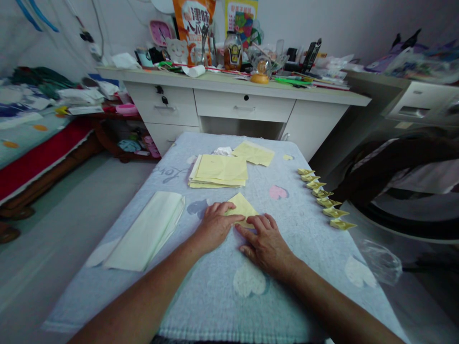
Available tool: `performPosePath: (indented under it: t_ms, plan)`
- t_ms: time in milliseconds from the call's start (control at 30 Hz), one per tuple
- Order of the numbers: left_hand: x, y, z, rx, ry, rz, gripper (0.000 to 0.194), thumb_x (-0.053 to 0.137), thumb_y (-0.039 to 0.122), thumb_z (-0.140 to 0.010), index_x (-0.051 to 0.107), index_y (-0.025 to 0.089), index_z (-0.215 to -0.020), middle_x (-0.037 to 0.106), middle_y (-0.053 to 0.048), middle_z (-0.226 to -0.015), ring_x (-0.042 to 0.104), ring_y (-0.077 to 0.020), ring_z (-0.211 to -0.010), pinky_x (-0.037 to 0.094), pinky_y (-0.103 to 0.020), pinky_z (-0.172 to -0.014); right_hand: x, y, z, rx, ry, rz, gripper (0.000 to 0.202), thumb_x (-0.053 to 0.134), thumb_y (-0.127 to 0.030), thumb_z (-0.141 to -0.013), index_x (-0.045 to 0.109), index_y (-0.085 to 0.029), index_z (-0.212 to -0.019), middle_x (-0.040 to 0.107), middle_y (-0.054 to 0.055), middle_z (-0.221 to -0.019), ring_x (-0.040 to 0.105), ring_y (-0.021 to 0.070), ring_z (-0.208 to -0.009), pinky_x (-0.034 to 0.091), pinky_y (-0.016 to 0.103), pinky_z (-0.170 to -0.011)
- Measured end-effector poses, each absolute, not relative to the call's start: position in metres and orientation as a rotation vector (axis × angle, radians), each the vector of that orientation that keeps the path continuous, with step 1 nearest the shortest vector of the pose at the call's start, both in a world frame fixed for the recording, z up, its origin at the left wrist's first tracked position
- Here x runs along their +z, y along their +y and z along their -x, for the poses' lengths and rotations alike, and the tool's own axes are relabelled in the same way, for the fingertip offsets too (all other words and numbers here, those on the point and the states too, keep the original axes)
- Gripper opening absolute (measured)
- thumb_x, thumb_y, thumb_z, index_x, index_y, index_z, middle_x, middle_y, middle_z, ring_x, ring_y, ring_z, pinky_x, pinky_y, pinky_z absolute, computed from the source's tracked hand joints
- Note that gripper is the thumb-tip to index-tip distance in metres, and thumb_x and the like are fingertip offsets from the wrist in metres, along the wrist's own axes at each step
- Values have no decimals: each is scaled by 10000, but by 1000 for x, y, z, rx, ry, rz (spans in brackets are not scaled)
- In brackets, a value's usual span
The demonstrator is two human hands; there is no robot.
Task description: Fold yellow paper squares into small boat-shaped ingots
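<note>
A folded sheet of yellow paper lies on the cloth-covered table, one corner pointing away from me. My left hand rests on its left side, thumb stretched along the near edge and the other fingers apart. On the right side, my right hand presses the paper down with its fingertips, while its thumb stands off lower on the cloth. Part of the paper's near edge is hidden under the fingers. Just beyond is a stack of yellow paper sheets, with more loose yellow sheets behind it.
A folded whitish paper bundle lies left of my forearm. Along the right table edge stand several small folded yellow paper pieces in a row. A cluttered white desk is behind the table; a front-loading washing machine stands right.
</note>
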State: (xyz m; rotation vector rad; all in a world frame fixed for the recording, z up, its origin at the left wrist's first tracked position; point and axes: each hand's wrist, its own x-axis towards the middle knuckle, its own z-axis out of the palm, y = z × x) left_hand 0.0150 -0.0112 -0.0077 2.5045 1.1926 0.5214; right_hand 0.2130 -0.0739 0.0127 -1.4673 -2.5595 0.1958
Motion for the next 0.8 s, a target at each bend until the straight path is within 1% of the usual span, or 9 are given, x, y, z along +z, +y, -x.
performPosePath:
  t_ms: [133, 233, 367, 500, 733, 800]
  plan:
    - [-7, -11, -16, 501, 1178, -2508, 414, 504, 180, -879, 608, 422, -1198, 511, -34, -1243, 431, -240, -1107, 353, -419, -933, 12, -73, -212, 222, -2554, 1475, 516, 464, -532, -897, 483, -296, -1355, 501, 112, -1258, 411, 292, -1171, 217, 544, -1057]
    - [-8, -11, -16, 506, 1201, -2490, 404, 502, 188, -879, 616, 421, -1189, 513, -34, -1243, 429, -244, -1109, 352, -420, -938, 13, -73, -212, 215, -2562, 1493, 521, 459, -548, -894, 484, -303, -1352, 510, 108, -1256, 410, 297, -1178, 193, 566, -1064]
    - [-7, -11, -16, 501, 1215, -2466, 408, 495, 174, -873, 629, 413, -1176, 500, -35, -1254, 428, -240, -1108, 355, -414, -950, 18, -76, -216, 195, -2577, 1516, 489, 496, -528, -884, 505, -317, -1325, 523, 86, -1266, 399, 299, -1210, 149, 584, -1081]
    - [-4, -12, -15, 494, 1211, -2460, 448, 483, 129, -855, 632, 412, -1170, 492, -35, -1254, 430, -234, -1107, 346, -420, -966, 22, -82, -232, 174, -2580, 1550, 450, 526, -503, -876, 541, -324, -1288, 535, 82, -1260, 408, 295, -1214, 146, 584, -1085]
    - [-4, -12, -14, 488, 1188, -2451, 481, 476, 110, -842, 616, 413, -1188, 494, -24, -1260, 427, -227, -1106, 348, -414, -965, 21, -94, -267, 96, -2543, 1628, 418, 590, -456, -846, 578, -349, -1250, 559, 79, -1229, 434, 309, -1192, 200, 597, -1058]
    - [-4, -11, -14, 482, 1191, -2449, 478, 477, 110, -841, 620, 410, -1184, 495, -26, -1257, 428, -226, -1105, 347, -416, -966, 26, -94, -272, 98, -2530, 1652, 369, 601, -430, -844, 616, -338, -1201, 574, 80, -1202, 463, 302, -1161, 229, 586, -1046]
